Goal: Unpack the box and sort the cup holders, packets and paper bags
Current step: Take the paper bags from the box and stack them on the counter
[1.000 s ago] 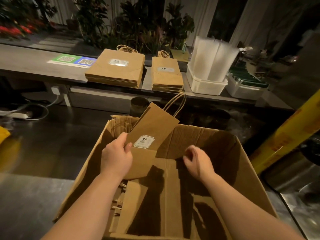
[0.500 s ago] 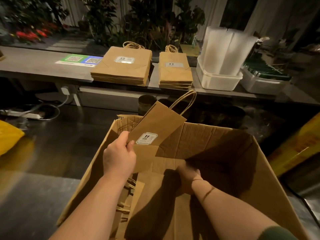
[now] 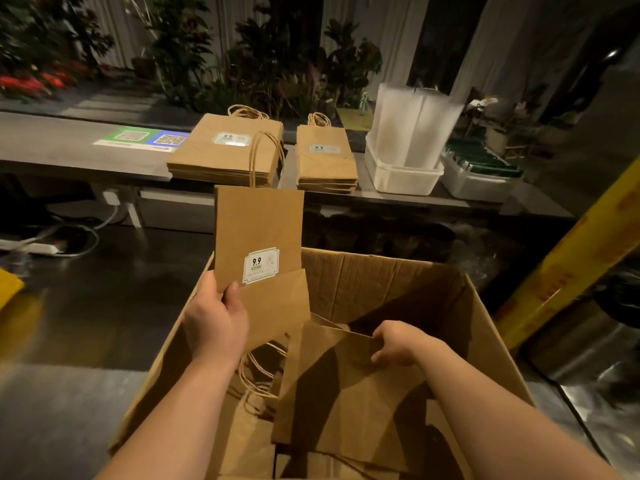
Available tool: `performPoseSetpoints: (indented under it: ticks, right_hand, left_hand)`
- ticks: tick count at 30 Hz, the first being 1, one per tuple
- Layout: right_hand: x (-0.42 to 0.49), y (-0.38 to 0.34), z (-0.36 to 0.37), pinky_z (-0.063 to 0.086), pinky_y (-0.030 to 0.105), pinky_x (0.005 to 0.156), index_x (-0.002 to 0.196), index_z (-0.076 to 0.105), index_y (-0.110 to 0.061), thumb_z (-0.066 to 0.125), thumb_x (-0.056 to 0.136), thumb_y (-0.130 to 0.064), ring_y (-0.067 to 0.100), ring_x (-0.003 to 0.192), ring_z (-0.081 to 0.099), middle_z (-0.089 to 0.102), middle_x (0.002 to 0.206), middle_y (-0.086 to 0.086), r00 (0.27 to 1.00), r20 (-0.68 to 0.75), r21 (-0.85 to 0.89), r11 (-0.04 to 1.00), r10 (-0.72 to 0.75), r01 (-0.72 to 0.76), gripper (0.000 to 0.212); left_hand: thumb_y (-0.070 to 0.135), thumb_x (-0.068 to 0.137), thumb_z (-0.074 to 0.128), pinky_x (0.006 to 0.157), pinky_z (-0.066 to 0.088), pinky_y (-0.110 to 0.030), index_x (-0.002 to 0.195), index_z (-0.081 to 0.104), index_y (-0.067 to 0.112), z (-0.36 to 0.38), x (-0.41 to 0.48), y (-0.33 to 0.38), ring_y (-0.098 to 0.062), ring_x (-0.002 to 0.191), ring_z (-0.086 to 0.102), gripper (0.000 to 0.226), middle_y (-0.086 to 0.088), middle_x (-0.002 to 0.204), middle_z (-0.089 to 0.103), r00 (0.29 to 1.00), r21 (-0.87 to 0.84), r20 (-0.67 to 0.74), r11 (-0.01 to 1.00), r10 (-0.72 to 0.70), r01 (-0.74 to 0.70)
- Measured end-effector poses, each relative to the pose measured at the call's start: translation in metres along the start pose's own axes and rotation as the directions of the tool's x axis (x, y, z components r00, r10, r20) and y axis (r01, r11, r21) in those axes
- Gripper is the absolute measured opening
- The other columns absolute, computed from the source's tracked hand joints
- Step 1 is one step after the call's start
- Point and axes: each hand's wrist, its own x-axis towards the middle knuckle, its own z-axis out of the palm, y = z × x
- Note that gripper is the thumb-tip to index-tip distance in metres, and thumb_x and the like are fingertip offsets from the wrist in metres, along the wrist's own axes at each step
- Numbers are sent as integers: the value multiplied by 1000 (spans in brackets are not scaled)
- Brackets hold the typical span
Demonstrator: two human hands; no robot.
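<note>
Counter (image 3: 52,147) behind | left hand (image 3: 216,320) raised, fingers (image 3: 232,295) pinching paper bag (image 3: 258,230) | right hand (image 3: 398,344) low, gripping second bag (image 3: 346,393)

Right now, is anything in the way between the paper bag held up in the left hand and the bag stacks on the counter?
Nothing visible. The held bag in the left hand is raised over the box, and only open space lies between it and the two bag stacks on the counter.
</note>
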Motion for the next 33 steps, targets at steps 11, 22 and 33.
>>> performPoseSetpoints:
  ticks: [11,22,33]
  right_hand:
    - [-52,19,1,53,39,103,145,53,-30,55,105,-35,16,117,63,65,129,-8,946,-305,398,917,110,21,41]
    - [-124,-106,17,62,23,74,141,56,-44,52,105,-29,2,87,68,69,112,-19,843,-522,454,796,-127,401,39]
    - [-119,-138,58,52,26,98,134,62,-37,50,104,-33,8,124,56,62,130,-13,929,-233,712,600,-289,365,32]
  left_hand:
    - [19,108,45,64,38,-28,117,50,22,-31,-29,14,-18,94,52,11,-5,113,62,987,53,44,987,-155,153]
    - [29,111,39,110,45,-57,151,32,47,-13,-65,27,-23,136,50,45,9,145,51,885,-329,409,868,-223,371]
    - [25,105,55,101,53,-58,153,37,24,-7,-60,16,-36,129,57,51,-9,143,56,764,-304,456,727,-456,615]
